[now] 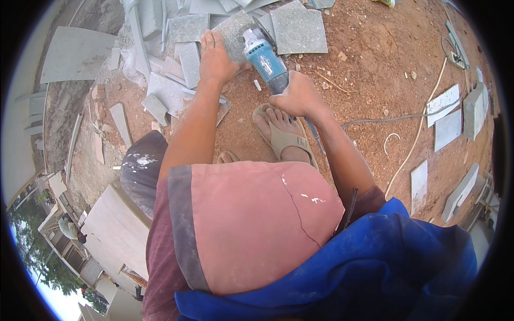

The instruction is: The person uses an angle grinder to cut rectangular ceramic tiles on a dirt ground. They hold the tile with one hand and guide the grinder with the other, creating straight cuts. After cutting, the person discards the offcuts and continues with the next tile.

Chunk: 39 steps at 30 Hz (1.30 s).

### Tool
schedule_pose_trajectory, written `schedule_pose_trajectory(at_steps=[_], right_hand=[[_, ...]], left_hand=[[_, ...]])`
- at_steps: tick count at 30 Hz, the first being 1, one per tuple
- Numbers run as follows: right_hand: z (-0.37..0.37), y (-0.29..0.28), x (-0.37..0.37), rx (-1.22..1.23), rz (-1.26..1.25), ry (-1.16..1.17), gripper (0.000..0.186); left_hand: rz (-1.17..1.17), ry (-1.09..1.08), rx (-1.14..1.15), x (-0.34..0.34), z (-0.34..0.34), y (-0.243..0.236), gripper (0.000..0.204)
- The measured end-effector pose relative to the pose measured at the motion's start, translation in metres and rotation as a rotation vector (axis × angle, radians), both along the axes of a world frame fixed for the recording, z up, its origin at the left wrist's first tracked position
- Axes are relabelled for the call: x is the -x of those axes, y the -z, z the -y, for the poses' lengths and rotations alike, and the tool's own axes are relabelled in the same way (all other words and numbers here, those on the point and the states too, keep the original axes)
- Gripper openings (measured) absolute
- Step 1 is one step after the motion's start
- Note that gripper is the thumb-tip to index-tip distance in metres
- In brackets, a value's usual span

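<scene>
My right hand (301, 95) is wrapped round the rear body of a teal and black angle grinder (266, 61). The grinder's head and dark disc lie against a speckled grey stone tile (234, 33). On that tile's near left corner is my left hand (217, 61), fingers straight along one edge and thumb out along the other, holding it. Just right of the disc lies a square grey tile (300, 31), and another grey tile (189, 28) lies beyond my left fingertips. Whether the disc is turning cannot be made out.
Broken tile pieces (166, 92) lie heaped left of my left hand. My sandalled foot (285, 131) stands close below the grinder. A grey cord (375, 121) runs right over reddish dirt, past a pale hose (428, 101) and more tiles (447, 130).
</scene>
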State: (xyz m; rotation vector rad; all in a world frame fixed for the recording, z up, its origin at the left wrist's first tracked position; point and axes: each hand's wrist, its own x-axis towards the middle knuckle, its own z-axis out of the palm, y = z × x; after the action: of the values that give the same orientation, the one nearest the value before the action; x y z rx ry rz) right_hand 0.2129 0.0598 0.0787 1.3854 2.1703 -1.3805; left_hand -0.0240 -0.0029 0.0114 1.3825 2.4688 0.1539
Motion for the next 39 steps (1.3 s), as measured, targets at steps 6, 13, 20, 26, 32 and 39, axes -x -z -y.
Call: schedule_pose_trajectory(at_steps=[6,13,20,26,32,39], right_hand=[[-0.001,0.003,0.001,-0.013,-0.025,0.016,0.048],[0.002,0.004,-0.003,-0.002,-0.036,0.013,0.048],[0.001,0.000,-0.001,0.012,-0.009,0.013,0.048],[0.004,0.007,-0.008,-0.021,-0.021,0.012,0.055],[0.010,0.003,-0.015,0.099,-0.084,0.046,0.060],[0.019,0.015,-0.019,-0.047,-0.097,0.091,0.059]], left_hand=[[0.008,-0.005,-0.020,0.000,0.001,0.000,0.144],[-0.009,0.006,-0.018,0.001,0.001,-0.001,0.144],[-0.007,0.001,-0.006,0.000,0.000,-0.001,0.144],[0.010,-0.001,-0.014,0.000,-0.001,-0.001,0.144],[0.012,-0.022,-0.008,0.002,0.002,0.001,0.145],[0.032,-0.047,-0.004,-0.002,0.001,-0.005,0.144]])
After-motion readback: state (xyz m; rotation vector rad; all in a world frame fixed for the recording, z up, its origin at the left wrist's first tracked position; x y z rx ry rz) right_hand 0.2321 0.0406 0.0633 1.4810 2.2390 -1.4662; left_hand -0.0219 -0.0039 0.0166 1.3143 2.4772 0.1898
